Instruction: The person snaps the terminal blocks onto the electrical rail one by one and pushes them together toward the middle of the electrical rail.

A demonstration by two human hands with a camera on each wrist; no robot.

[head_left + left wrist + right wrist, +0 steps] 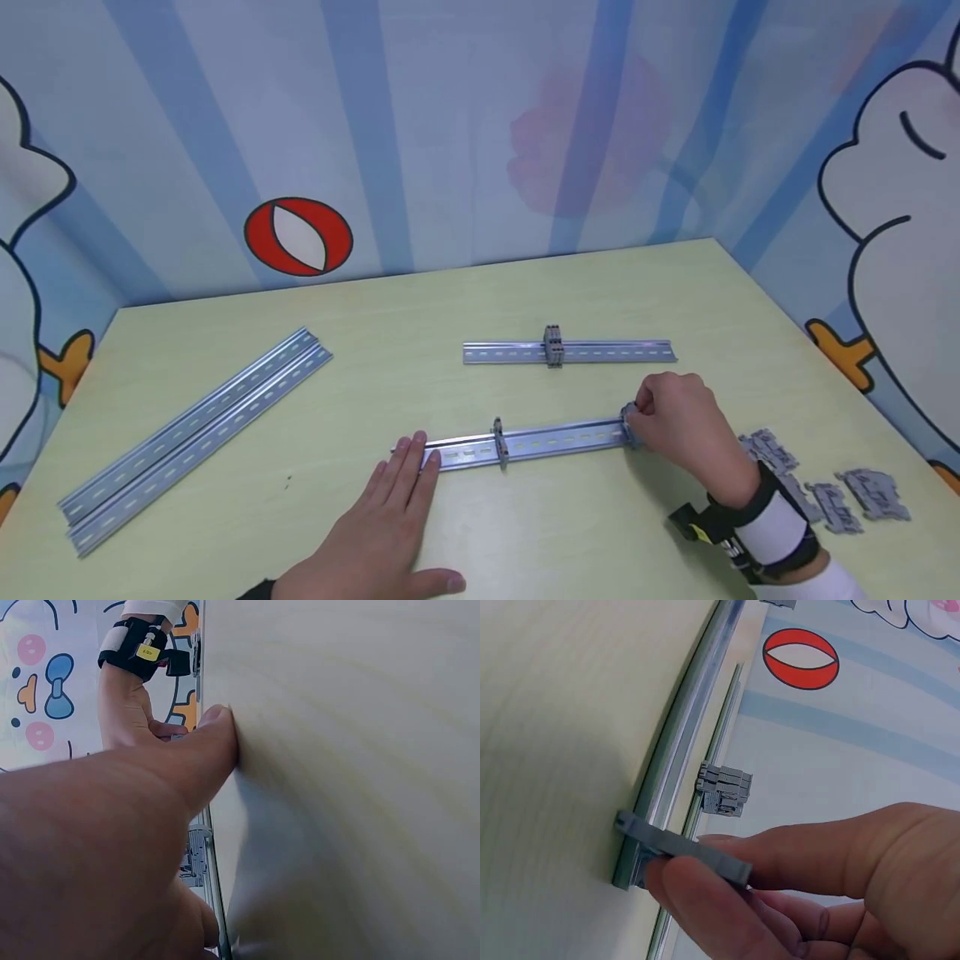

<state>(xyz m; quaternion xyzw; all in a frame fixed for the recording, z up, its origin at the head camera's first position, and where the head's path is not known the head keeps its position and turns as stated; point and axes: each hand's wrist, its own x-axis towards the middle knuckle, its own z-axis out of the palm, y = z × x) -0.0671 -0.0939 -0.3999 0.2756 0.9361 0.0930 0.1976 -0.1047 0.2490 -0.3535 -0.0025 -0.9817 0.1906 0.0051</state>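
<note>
My left hand lies flat with straight fingers over the left end of a slotted metal DIN rail. Partway along that rail a thin grey terminal block stands upright across it. At the rail's right end my right hand pinches another grey terminal block between thumb and fingers. In the right wrist view this block lies crosswise over the rail's end, tilted. The left wrist view shows mostly my left thumb along the tabletop; the fingers are largely hidden.
Behind, a second DIN rail carries a cluster of grey terminal blocks. Two longer rails lie side by side, slanting, at the left. Several loose terminal blocks lie at the right, partly behind my right wrist. Printed walls enclose the table.
</note>
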